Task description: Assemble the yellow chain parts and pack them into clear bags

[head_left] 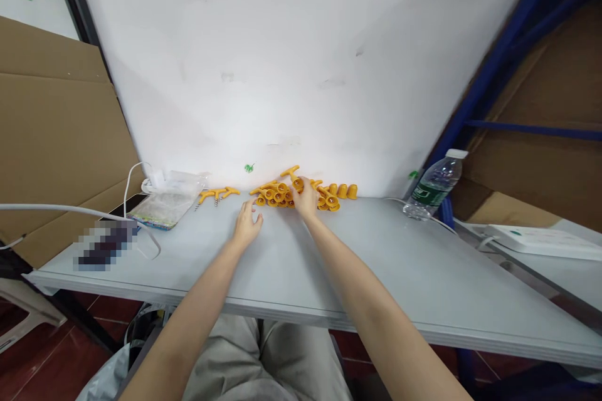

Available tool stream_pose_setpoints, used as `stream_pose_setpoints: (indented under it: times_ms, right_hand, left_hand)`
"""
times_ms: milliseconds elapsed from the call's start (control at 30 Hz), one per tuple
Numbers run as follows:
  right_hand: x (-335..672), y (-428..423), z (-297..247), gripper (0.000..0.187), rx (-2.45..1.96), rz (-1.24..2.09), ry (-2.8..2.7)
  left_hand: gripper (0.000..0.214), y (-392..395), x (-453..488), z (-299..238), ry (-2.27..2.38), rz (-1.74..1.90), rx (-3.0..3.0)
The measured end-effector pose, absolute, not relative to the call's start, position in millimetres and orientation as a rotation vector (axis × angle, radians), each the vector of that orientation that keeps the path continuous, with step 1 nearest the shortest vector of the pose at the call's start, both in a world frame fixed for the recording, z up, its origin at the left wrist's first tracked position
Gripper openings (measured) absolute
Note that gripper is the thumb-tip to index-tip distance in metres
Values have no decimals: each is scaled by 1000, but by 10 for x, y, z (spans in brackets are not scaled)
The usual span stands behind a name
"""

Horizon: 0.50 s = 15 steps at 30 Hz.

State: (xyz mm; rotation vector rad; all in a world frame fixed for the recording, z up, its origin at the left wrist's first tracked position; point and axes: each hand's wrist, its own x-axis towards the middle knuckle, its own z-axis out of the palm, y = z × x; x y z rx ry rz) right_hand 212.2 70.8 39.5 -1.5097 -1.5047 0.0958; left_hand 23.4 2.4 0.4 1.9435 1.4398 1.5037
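A pile of yellow corkscrews (281,196) with bell-shaped cups lies against the back wall, several cups facing me with metal showing inside. At the pile's right part, my right hand (306,198) is closed on a yellow corkscrew (292,171), its T-shaped handle raised above the others. My left hand (247,223) rests near the pile's left front, fingers apart and nothing in them. Further left lie several yellow T-handles (219,193) with bare metal spirals. Yellow cups (343,191) stand upside down in a short row at the pile's right.
On the left of the grey table (282,263) are a clear plastic bag (172,207), a white cable (84,210) and a blurred dark item (106,247). A water bottle (435,187) leans at the right, beside a blue frame (489,81). Cardboard (56,131) borders the left.
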Motion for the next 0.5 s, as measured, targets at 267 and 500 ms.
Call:
stream_pose_setpoints:
  times_ms: [267, 500]
  right_hand:
    - [2418, 775, 408, 60, -1706, -22, -1852]
    - [3232, 904, 551, 53, -1839, -25, -1574]
  left_hand:
    - [47, 35, 252, -25, 1441, 1486, 1939]
    - [43, 34, 270, -44, 1443, 1438, 1963]
